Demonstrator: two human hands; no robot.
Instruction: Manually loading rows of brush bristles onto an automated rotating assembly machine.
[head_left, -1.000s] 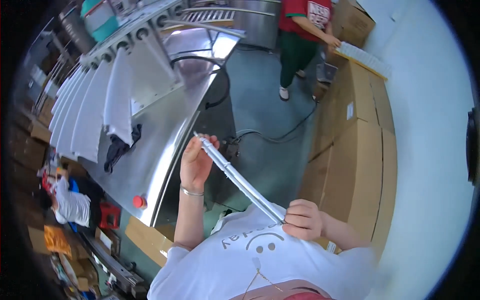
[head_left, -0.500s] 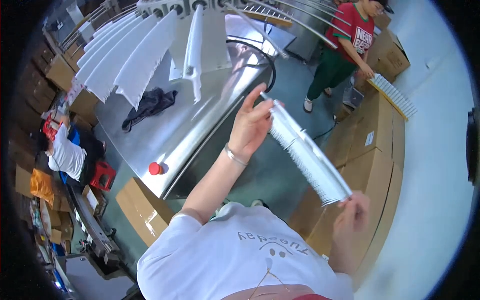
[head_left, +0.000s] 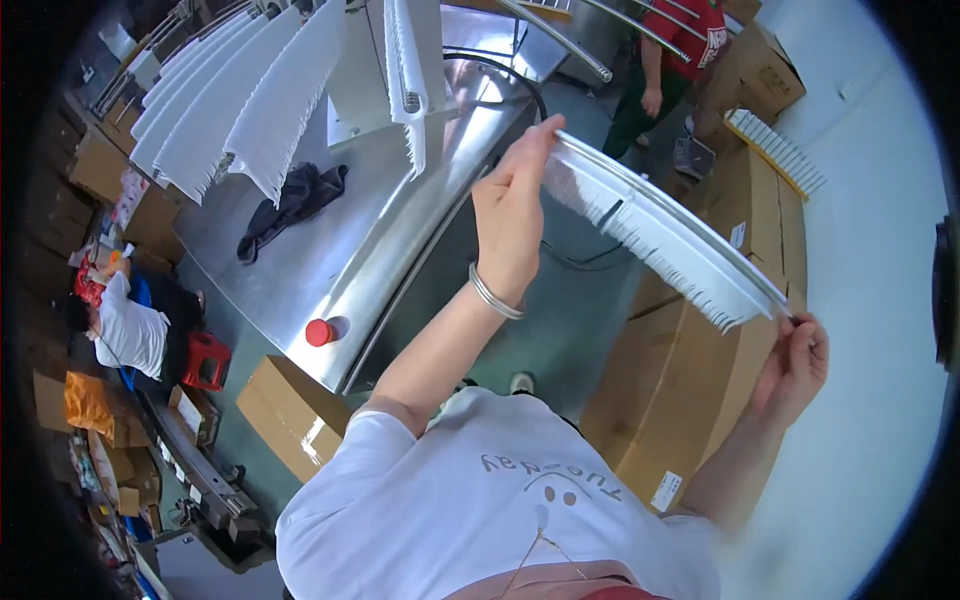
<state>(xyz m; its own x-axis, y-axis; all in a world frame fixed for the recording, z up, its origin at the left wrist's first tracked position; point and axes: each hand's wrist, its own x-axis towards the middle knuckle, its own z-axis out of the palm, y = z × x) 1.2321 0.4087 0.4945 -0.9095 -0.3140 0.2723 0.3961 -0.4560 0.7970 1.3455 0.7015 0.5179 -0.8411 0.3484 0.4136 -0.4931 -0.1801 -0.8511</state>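
Between my two hands hangs a long white fringed strip [head_left: 665,240] along a thin metal rod, slanting down from upper left to lower right. My left hand [head_left: 513,205] is closed around the rod's upper left end, its thumb and fingers pressed together. At the lower right end my right hand [head_left: 797,365] pinches the tip, with a small dark spot at the fingertips. A narrow dark mark crosses the strip near its middle. Several similar white fringed sheets [head_left: 275,120] hang from rods of a machine at the upper left, and one narrow folded piece [head_left: 404,85] hangs apart from them.
A steel table [head_left: 385,215] carries a dark cloth [head_left: 290,208] and a red button [head_left: 319,332]. Large cardboard boxes [head_left: 640,385] line the right wall, with a yellow-edged rack [head_left: 775,150] on top. Bare metal rods [head_left: 560,40] jut overhead. One person [head_left: 665,70] stands beyond; another [head_left: 135,325] sits left.
The strip has swung to a flatter slant, its lower end moving right and up with my right hand. My left hand has risen slightly. The standing person's hand has left the yellow-edged rack.
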